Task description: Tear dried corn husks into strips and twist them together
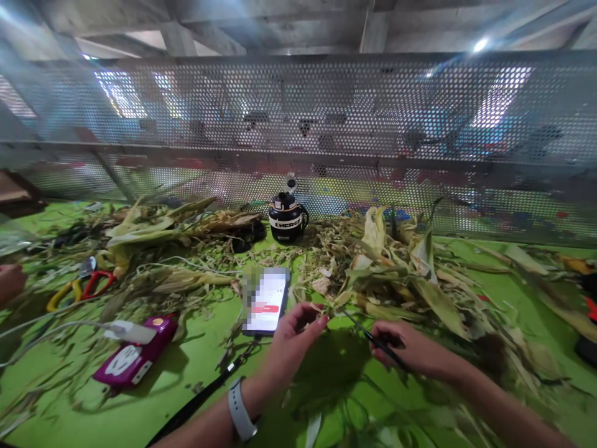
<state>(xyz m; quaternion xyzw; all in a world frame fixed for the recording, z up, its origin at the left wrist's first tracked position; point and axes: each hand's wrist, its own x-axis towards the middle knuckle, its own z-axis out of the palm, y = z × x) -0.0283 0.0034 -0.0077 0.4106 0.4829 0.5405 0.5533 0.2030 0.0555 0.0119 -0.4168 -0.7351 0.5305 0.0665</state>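
Note:
My left hand [298, 333], with a pale band on its wrist, pinches a small strip of corn husk [321, 314] between thumb and fingertips. In my right hand [405, 348] is a slim dark tool [380, 346], its thin tip pointing up and left toward that strip. Whether it is tweezers or a blade I cannot tell. Behind both hands lies a heap of dry corn husks [429, 292]. Just left of my left hand a lit smartphone [265, 302], partly pixelated, lies on the green tabletop [200, 354].
A black ENERGY jug [286, 221] stands before a perforated metal screen [326, 112]. More husks [153, 230] lie left. A purple power bank [135, 358] with a cable, scissors [97, 283] and a black strap [200, 398] lie nearby. Another person's hand [10, 283] shows far left.

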